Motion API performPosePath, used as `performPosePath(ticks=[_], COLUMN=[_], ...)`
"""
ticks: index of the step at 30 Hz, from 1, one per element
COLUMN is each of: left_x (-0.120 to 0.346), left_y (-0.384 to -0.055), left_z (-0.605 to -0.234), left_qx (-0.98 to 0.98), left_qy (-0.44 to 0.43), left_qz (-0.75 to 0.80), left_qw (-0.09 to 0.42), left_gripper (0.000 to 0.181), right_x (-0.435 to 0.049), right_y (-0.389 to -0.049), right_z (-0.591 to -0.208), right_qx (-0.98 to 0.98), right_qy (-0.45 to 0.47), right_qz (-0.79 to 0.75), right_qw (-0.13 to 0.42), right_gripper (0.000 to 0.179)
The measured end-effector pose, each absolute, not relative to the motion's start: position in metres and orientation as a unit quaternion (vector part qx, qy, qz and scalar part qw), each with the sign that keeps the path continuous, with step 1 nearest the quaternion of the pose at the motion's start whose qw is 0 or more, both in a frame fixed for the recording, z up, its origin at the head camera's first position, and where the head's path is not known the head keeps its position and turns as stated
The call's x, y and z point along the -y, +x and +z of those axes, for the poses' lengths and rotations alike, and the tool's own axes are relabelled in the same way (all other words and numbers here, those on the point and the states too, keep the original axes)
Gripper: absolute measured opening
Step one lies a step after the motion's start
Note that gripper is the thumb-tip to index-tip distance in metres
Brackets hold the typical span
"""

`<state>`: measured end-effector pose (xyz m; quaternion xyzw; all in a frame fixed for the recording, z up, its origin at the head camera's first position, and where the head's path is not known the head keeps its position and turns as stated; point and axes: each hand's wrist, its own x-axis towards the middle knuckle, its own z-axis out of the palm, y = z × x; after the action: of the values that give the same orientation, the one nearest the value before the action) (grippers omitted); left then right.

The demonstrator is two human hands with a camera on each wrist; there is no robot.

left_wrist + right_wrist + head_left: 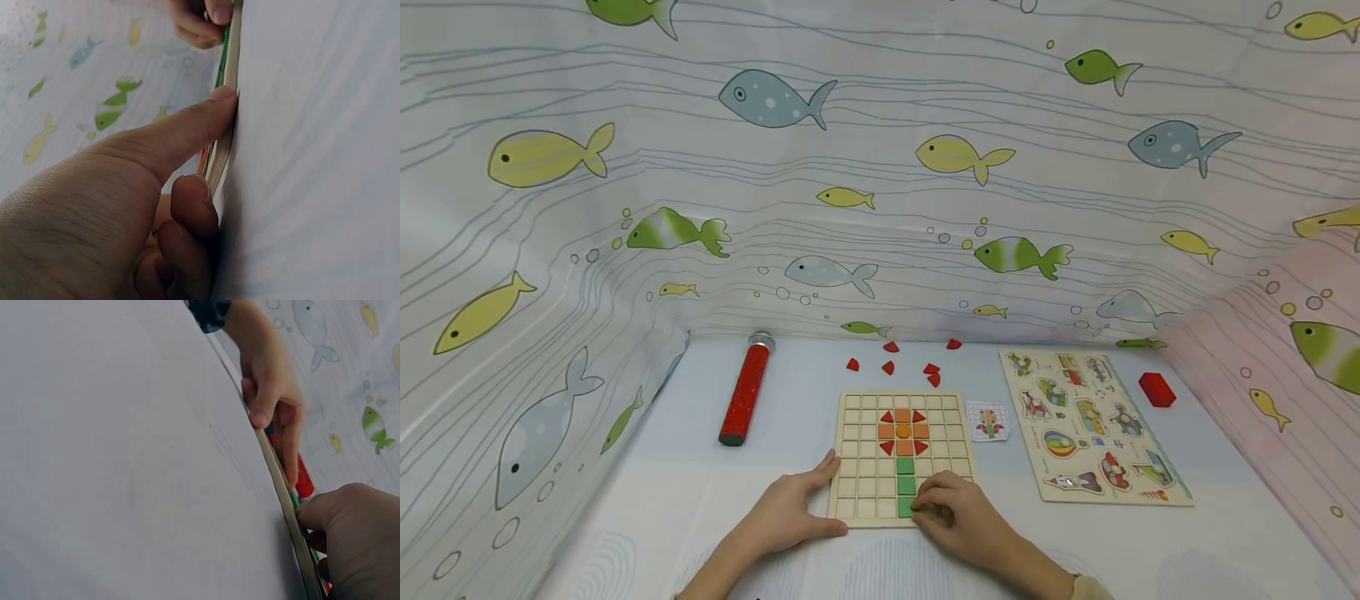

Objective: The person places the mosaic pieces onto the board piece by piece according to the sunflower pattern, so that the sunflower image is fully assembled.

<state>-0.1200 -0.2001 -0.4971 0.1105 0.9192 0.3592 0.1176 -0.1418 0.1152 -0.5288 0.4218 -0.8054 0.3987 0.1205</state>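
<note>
A wooden grid board [850, 486] lies flat on the table. Orange squares, an orange disc [903, 431] and red triangles [887, 447] form a flower in its grid, above a column of green squares [906, 466]. My left hand [790, 510] spans the board's near left corner, thumb against the front edge, index finger extended along the left edge. The thumb meets the board's rim in the left wrist view. My right hand [961, 512] pinches at the right side of the lowest green square [906, 507] and covers the cells beside it.
Several red quarter-circle pieces [888, 367] lie behind the board. A small pattern card [988, 422] is at its right, then a picture puzzle board [1090, 433] and a red block [1157, 389]. To the left lies a red microphone [747, 396]. Fish-print sheets [880, 233] rise around the table.
</note>
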Motion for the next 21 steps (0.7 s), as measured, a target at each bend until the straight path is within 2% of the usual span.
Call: performPosePath(ticks=[21], left_x=[0.2015], left_y=[-0.1209], left_z=[-0.4996], left_qx=[-0.917], left_qy=[0.115], left_qz=[0.362], left_qw=[0.117], left_gripper=[0.102], right_x=[-0.1158], right_y=[-0.142], right_z=[-0.5295], right_qx=[0.801], right_qy=[0.428], right_qz=[0.402], right_qw=[0.119], right_gripper=[0.015])
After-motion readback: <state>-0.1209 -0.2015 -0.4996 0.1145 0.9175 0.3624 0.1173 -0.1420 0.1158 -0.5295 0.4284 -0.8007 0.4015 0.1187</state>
